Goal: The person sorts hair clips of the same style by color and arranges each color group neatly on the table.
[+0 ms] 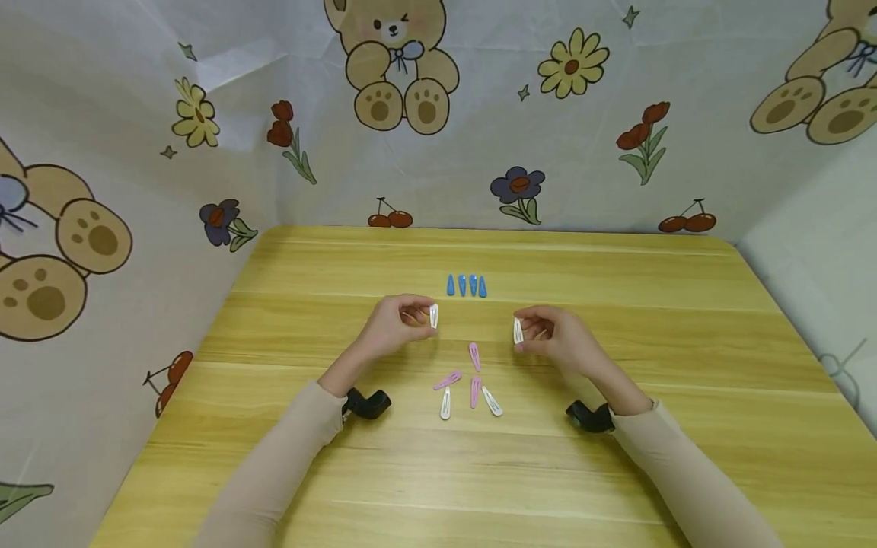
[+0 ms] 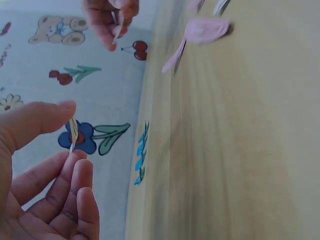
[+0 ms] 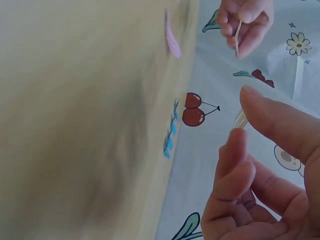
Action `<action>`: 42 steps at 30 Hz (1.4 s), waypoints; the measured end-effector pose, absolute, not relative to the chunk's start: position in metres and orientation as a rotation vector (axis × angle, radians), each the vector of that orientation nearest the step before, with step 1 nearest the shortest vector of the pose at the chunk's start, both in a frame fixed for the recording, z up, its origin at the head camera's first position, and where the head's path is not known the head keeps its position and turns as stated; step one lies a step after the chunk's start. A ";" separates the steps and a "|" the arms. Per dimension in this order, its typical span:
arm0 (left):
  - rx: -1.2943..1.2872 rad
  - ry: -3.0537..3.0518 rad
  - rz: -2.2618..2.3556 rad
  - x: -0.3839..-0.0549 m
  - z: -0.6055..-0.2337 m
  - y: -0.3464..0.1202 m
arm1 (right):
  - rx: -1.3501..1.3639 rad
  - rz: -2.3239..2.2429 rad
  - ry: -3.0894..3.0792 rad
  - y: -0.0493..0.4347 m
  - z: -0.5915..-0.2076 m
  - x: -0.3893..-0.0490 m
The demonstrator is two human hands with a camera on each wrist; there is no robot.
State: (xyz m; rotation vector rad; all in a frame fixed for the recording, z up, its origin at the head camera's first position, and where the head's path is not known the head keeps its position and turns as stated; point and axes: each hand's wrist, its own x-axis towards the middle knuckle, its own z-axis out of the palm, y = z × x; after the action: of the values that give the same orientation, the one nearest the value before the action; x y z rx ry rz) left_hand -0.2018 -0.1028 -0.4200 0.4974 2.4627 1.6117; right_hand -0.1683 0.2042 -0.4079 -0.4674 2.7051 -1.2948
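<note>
My left hand (image 1: pixel 400 326) pinches a white snap hair clip (image 1: pixel 434 317) between thumb and fingertips, above the table. Across from it, my right hand (image 1: pixel 556 337) pinches another white hair clip (image 1: pixel 518 332) the same way. Both clips stand roughly upright in the head view. Between and below the hands lie three pink hair clips (image 1: pixel 475 393) and two more white ones, one a white clip (image 1: pixel 446 403) at left and the other a white clip (image 1: pixel 492 401) at right. Farther back, several blue hair clips (image 1: pixel 462 285) form a row.
The wooden table (image 1: pixel 329 472) reaches back to a cloth (image 1: pixel 473 144) printed with bears and flowers. Black wrist cameras sit on both wrists, the left camera (image 1: pixel 368 404) and the right camera (image 1: pixel 589 417). A pale cable-like loop (image 1: pixel 844 373) shows beyond the right edge.
</note>
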 end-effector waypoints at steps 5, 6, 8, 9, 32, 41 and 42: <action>0.515 2.432 1.598 -0.224 -0.431 -0.092 | -0.447 -1.342 2.628 0.177 -0.401 -0.196; 0.521 2.422 1.600 -0.228 -0.435 -0.090 | -0.444 -1.345 2.610 0.171 -0.401 -0.200; 0.506 2.402 1.595 -0.232 -0.438 -0.088 | -0.443 -1.350 2.587 0.161 -0.403 -0.209; 0.495 2.398 1.592 -0.235 -0.441 -0.087 | -0.446 -1.343 2.584 0.156 -0.405 -0.213; 0.577 2.610 1.385 -0.257 -0.465 -0.075 | -0.434 -1.197 2.569 0.131 -0.431 -0.246; 0.589 2.641 1.352 -0.258 -0.466 -0.075 | -0.426 -1.210 2.572 0.129 -0.435 -0.248; 0.589 2.645 1.346 -0.258 -0.466 -0.075 | -0.423 -1.213 2.571 0.129 -0.435 -0.249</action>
State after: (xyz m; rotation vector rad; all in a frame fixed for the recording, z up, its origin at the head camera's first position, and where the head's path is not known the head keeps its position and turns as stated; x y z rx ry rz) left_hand -0.2576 -0.0746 -0.4657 0.5888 2.6450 1.3462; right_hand -0.2485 0.1291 -0.4354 -0.4228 2.5706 -1.2132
